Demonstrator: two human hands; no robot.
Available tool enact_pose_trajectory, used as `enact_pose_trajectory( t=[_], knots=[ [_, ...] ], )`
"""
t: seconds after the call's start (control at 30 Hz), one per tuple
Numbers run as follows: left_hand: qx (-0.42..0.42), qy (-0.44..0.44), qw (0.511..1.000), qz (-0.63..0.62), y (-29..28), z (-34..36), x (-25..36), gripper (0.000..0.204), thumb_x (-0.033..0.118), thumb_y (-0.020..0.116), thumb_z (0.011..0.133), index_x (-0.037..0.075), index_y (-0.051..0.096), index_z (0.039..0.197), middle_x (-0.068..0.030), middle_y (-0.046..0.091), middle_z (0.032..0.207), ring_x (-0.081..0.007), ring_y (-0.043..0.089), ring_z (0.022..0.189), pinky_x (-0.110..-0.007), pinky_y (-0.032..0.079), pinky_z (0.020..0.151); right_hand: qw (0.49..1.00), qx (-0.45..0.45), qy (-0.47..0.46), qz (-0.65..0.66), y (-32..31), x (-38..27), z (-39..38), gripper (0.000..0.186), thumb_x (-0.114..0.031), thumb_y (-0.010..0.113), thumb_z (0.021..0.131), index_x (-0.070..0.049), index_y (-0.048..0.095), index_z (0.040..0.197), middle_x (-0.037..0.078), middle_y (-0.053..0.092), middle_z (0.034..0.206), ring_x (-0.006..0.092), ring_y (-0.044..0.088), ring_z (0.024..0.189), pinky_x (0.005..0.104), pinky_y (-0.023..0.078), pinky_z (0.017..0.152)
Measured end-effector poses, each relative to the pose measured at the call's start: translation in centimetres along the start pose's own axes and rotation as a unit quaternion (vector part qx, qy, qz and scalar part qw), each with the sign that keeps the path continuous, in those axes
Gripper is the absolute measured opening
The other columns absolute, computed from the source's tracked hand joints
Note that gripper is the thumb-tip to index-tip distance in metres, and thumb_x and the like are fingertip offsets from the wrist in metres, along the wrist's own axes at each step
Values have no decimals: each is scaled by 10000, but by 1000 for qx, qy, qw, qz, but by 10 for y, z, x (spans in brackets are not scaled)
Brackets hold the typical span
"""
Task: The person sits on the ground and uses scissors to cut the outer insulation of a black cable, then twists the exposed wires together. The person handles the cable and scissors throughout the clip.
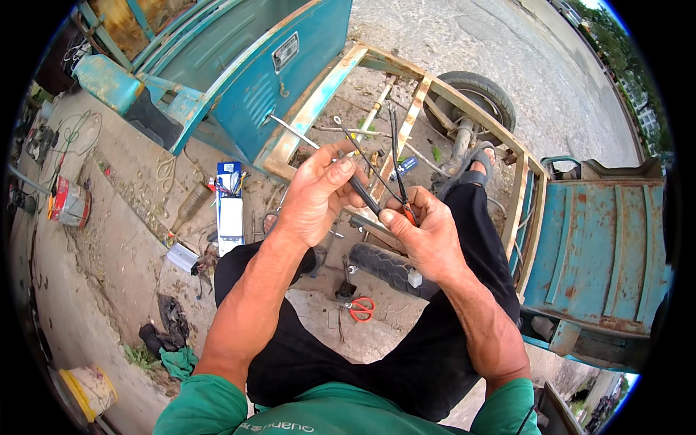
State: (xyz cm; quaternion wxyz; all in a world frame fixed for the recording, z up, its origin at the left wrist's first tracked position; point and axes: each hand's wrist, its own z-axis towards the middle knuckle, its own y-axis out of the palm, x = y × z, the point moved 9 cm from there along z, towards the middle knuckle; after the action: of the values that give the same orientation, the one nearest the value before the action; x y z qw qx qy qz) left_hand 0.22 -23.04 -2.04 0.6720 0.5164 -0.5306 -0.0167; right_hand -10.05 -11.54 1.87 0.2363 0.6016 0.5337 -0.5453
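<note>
Above my lap, both hands hold a black sheathed cable (366, 196). My left hand (326, 192) is closed on its upper left part, with the thumb raised over the fingers. My right hand (420, 232) grips it lower down, thumb pressed on the sheath, beside a small orange item (408, 213) that I cannot make out. Thin black wires (394, 145) fan upward from between my hands; one ends in a ring terminal (338, 120). Behind my left hand a long pale rod (290, 127) slants up to the teal panel; I cannot tell whether I touch it.
A rusty teal frame (417, 94) with a wheel (478, 87) lies ahead, teal body panels (587, 246) at both sides. Around my legs lie a tire (380, 264), red-handled scissors (361, 309), a boxed part (230, 217) and a silver box (181, 258). Buckets (69, 203) stand left.
</note>
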Motion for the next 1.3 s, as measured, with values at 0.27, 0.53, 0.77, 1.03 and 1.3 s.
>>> enact_pose_trajectory(
  t=[0.27, 0.53, 0.77, 1.03, 1.3],
  knots=[
    [-54, -12, 998, -27, 9, -5, -7, 578, 113, 651, 892, 1, 380, 1389, -98, 630, 1000, -166, 632, 846, -288, 520, 759, 1000, 15, -19, 2, -6, 5, 3, 271, -193, 714, 879, 25, 606, 998, 5, 601, 751, 51, 505, 675, 241, 427, 602],
    [-95, -2, 995, 24, 25, -12, -6, 664, 114, 670, 866, -13, 338, 1426, -114, 648, 1050, -192, 643, 921, -331, 517, 782, 997, -56, 20, 58, 5, 6, 1, 291, -217, 725, 884, 11, 621, 1032, -8, 626, 813, 38, 508, 721, 219, 420, 630],
    [-122, -34, 991, -30, 18, -10, -15, 476, 88, 638, 871, 15, 469, 1311, -109, 665, 1036, -193, 645, 922, -329, 509, 791, 978, -73, 29, 194, 9, 15, 3, 238, -168, 722, 882, -7, 628, 1030, -26, 612, 817, 31, 487, 719, 214, 406, 638],
    [-84, -46, 995, -35, 2, -8, -23, 248, 115, 519, 942, 17, 591, 1158, -117, 686, 1028, -188, 654, 861, -319, 515, 755, 998, -28, -19, 48, 3, 9, 5, 233, -139, 769, 829, -7, 624, 954, -49, 528, 729, 27, 427, 652, 234, 377, 569],
    [-68, -34, 997, 11, 0, -8, -19, 241, 105, 479, 948, -8, 601, 1122, -130, 693, 950, -166, 645, 740, -294, 522, 653, 996, -20, -11, 92, 5, 7, 2, 232, -138, 745, 839, 8, 635, 981, -38, 536, 714, 37, 432, 655, 233, 378, 574]
  ],
)
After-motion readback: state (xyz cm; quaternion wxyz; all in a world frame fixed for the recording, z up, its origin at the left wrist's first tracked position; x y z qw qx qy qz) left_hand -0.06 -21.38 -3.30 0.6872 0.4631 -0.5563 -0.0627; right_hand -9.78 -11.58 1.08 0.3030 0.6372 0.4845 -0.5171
